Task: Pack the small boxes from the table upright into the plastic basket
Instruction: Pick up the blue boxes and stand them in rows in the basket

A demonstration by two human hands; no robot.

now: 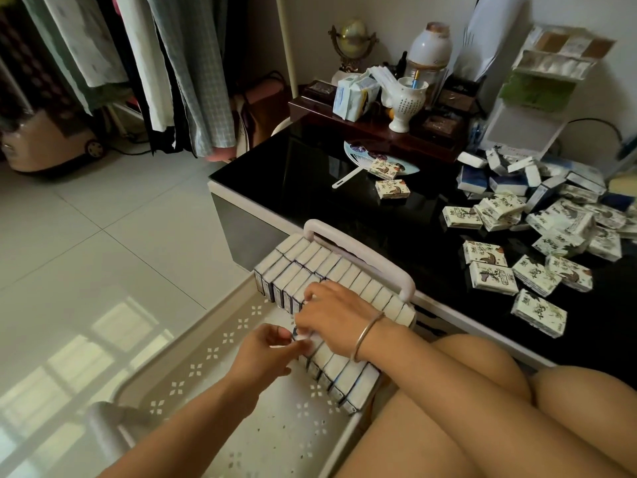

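Note:
A beige plastic basket (193, 367) with flower cut-outs stands on the floor against the black table (310, 188). Two rows of small boxes (331, 267) stand upright along its far side, white edges up. My right hand (331, 315), with a metal bangle on the wrist, lies over the nearer row and presses on the boxes. My left hand (265, 350) pinches the end of one small box (303, 336) in that row, partly hidden under my right fingers. Several loose patterned boxes (493, 277) lie flat on the table at the right.
A hand fan (362, 157), two stray boxes, a dark wooden tray with a white cup (408, 98) and jars sit at the table's back. Clothes hang at top left above a tiled floor. My bare knees (482, 391) sit beside the basket at the lower right.

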